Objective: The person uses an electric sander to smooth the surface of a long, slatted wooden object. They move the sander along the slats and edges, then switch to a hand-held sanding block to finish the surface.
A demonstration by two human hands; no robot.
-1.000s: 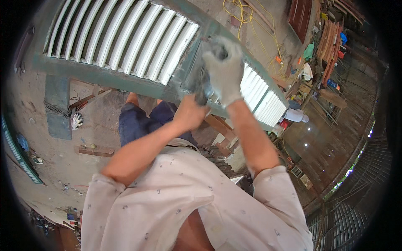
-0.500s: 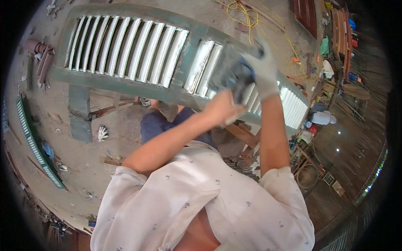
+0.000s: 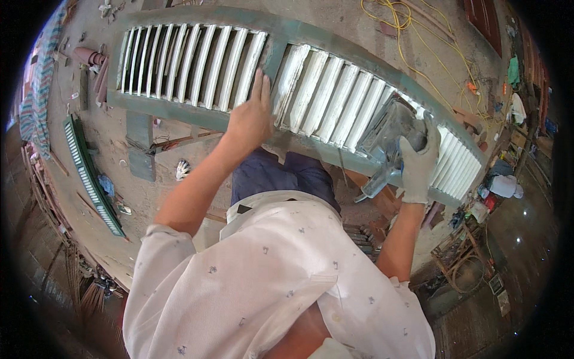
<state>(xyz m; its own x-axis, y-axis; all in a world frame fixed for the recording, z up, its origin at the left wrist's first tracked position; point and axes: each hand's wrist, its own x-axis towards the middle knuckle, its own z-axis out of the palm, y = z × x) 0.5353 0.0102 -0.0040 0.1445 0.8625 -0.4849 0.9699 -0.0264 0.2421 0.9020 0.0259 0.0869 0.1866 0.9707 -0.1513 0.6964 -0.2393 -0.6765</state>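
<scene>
A long green louvred shutter [image 3: 197, 115] with pale, bare-looking slats lies across in front of me. My left hand [image 3: 251, 116], bare, rests on it with fingers stretched out, beside the dividing rail between two slat sections. My right hand [image 3: 418, 161], in a whitish glove, is closed around a dusty grey power sander [image 3: 388, 124] with a bluish see-through container [image 3: 379, 179] at its near end. The sander sits over the slats in the right half and hides some of them. Its underside does not show.
A yellow cord [image 3: 412, 45] lies coiled on the floor beyond the shutter. At left, a narrow green louvred panel [image 3: 92, 173] lies on the ground, with a loose glove [image 3: 182, 169] nearer me. A dark red wooden panel [image 3: 483, 24] is at the far right, above scattered clutter.
My left hand has left the sander and now rests on the shutter, further left. My right hand has moved the sander rightward along the slats. The view has shifted a little.
</scene>
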